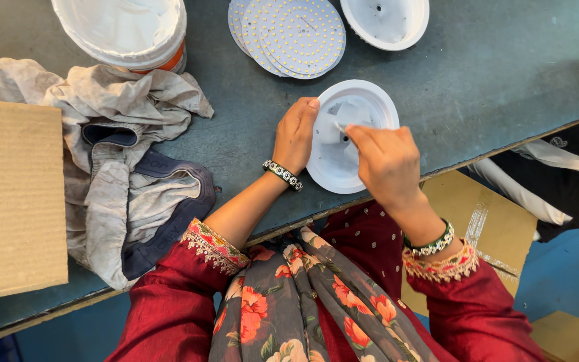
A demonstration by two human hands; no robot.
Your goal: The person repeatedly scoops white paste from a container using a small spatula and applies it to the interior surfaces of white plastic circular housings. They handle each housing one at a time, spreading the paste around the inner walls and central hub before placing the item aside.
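left hand (295,134) is gripping the white dish (363,100) rim, fingers curled | right hand (387,161) is pinching a small white piece (340,127) inside it

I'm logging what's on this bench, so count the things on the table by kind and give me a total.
White round housings: 2, one held by both hands, one at the top edge
Stack of dotted round boards: 1
White bucket: 1
Grey rag: 1
Cardboard sheet: 1
Total: 6

Left hand (295,134) steadying white round housing (350,137), right hand (387,164) pinching small tool inside
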